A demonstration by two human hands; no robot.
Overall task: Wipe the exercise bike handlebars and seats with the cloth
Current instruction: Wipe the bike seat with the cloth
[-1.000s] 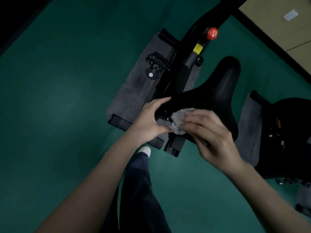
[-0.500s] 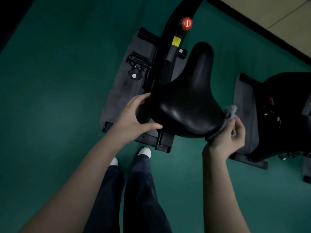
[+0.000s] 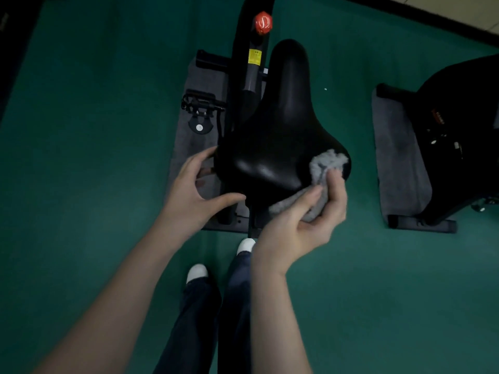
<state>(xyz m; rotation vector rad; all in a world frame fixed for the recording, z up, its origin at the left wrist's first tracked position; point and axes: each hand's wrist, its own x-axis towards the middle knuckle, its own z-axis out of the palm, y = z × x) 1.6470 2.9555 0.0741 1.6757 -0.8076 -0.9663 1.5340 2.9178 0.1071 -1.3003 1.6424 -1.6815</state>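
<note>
The black bike seat (image 3: 278, 136) fills the middle of the head view, wide end toward me. My right hand (image 3: 302, 220) grips a grey cloth (image 3: 321, 168) and holds it against the seat's rear right edge. My left hand (image 3: 191, 193) cups the seat's rear left edge, fingers behind it and thumb under the back rim. The handlebars are out of view.
The bike frame with a red knob (image 3: 262, 22) and a yellow sticker (image 3: 254, 56) runs up beyond the seat, a pedal (image 3: 201, 106) to its left. The bike stands on a grey mat (image 3: 197, 82) on green floor. A second black bike (image 3: 459, 136) stands at the right.
My right hand carried the cloth from the seat's rear left to its right side, then up onto the rear right edge. My left hand stayed on the seat's left edge.
</note>
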